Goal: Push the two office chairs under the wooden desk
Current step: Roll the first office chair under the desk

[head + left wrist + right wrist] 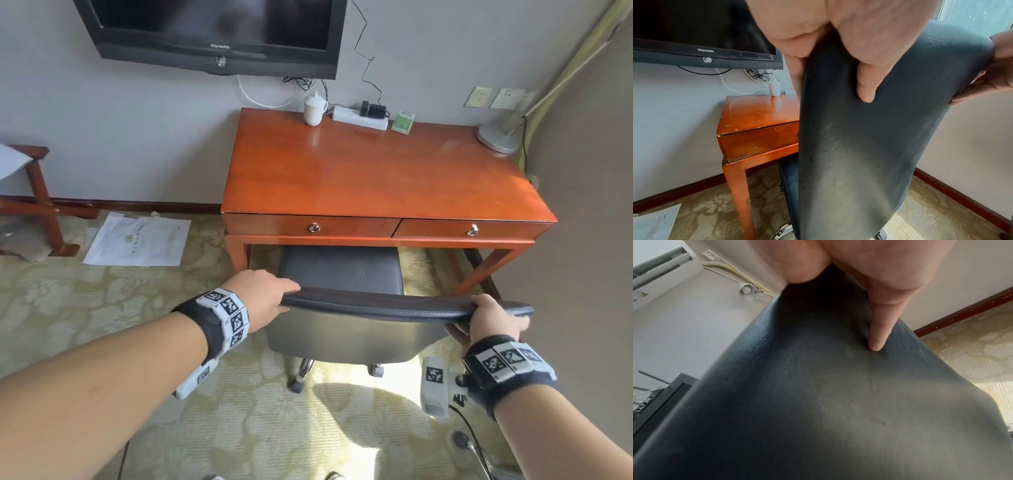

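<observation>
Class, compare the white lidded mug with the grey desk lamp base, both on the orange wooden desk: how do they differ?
The white lidded mug is tall and upright; the grey desk lamp base is a low, flat disc. The mug stands at the back left of the orange wooden desk; the base sits at the back right corner. Both stand on the desktop near the wall.
</observation>
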Available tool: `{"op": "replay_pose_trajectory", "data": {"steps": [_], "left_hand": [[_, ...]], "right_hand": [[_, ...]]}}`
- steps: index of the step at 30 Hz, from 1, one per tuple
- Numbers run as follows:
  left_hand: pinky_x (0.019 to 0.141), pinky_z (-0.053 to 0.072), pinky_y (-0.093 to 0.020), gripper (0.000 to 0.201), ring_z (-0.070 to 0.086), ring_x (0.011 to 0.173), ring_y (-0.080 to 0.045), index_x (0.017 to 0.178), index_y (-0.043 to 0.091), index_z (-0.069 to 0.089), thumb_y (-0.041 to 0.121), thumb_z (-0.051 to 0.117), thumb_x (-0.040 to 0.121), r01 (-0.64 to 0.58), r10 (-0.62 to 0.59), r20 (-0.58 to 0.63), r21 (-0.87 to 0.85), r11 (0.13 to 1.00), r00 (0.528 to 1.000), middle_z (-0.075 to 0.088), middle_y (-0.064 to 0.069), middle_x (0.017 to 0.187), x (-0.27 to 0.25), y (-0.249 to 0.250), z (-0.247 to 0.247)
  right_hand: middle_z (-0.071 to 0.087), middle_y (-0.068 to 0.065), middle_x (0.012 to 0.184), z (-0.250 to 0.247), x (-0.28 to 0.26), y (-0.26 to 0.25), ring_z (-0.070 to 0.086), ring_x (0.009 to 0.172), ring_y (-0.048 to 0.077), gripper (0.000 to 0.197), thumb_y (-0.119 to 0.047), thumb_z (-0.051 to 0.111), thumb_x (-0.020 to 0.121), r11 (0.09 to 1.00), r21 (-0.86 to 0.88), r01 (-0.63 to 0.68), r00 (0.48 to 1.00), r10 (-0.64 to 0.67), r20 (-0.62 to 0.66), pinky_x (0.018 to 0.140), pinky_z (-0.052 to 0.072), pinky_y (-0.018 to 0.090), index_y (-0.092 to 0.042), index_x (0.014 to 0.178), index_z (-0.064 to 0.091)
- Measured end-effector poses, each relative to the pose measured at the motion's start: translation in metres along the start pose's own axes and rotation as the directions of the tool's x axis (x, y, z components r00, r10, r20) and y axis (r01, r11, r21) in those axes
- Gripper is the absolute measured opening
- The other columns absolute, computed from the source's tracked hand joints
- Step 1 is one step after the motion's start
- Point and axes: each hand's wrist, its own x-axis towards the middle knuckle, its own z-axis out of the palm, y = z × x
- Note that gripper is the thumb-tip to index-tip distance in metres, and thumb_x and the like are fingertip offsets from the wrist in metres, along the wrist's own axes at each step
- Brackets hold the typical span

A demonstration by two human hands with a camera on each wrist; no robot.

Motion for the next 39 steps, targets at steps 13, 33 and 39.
{"op": "replay_pose_trajectory", "data": {"steps": [13,33,39], "left_hand": [[0.070,0.044,-0.031,0.032,0.066,0.087,-0.025,0.137,0.045,0.055,0.047,0.052,0.104,-0.011,0.011,0.006,0.017,1.000,1.000,0.070,0.002,0.101,-0.012,-0.038,-0.007],[0.085,0.055,-0.034,0.045,0.068,0.106,-0.023,0.150,0.052,0.044,0.051,0.050,0.105,0.167,-0.167,-0.010,0.018,0.986,0.986,0.071,0.002,0.125,-0.018,-0.087,-0.019],[0.079,0.053,-0.033,0.041,0.067,0.095,-0.021,0.146,0.049,0.049,0.048,0.050,0.105,0.153,-0.152,-0.035,0.015,0.988,0.988,0.071,0.006,0.105,-0.022,-0.077,-0.015]], "right_hand": [[0.063,0.015,0.124,0.018,-0.032,0.018,0.073,0.090,0.032,0.096,-0.014,0.067,0.082,1.000,0.026,0.006,1.000,-0.006,-0.004,0.077,0.065,0.048,-0.034,0.159,0.013],[0.055,0.013,0.117,0.092,-0.053,0.014,0.066,0.104,0.031,0.087,-0.011,0.061,0.091,0.999,-0.028,0.043,0.975,-0.036,0.218,0.076,0.065,0.047,-0.030,0.159,0.011],[0.057,0.014,0.117,0.083,-0.046,0.016,0.068,0.100,0.031,0.089,-0.011,0.063,0.090,0.995,-0.075,0.061,0.977,-0.044,0.208,0.070,0.065,0.042,-0.031,0.159,0.010]]}}
